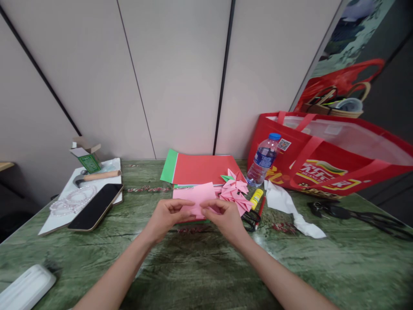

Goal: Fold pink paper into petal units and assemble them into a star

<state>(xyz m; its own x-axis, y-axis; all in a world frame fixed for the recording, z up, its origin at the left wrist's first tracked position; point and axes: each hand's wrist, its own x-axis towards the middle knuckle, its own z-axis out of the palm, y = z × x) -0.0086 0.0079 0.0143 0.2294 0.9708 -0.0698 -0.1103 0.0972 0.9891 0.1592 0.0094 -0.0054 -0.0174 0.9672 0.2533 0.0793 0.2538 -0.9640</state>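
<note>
Pink paper (203,193) is held between 2 hands, above the near side of the red card (203,168). The left hand (169,217) and the right hand (226,215) each appear to pinch it between thumb and forefinger, the tips near each other; the other fingers curl, partly hidden. If 1 hand pulled harder than the other, the thin sheet could crease crookedly or tear. A sideways swing of the right hand might crush the folded flowers (236,186), whose sharp, layered petals lie close by. The paper looks matt, smooth and straight-edged; the table (180,275) has a streaky green, wood-like grain, and the bottle (263,161) is clear, rounded plastic
</note>
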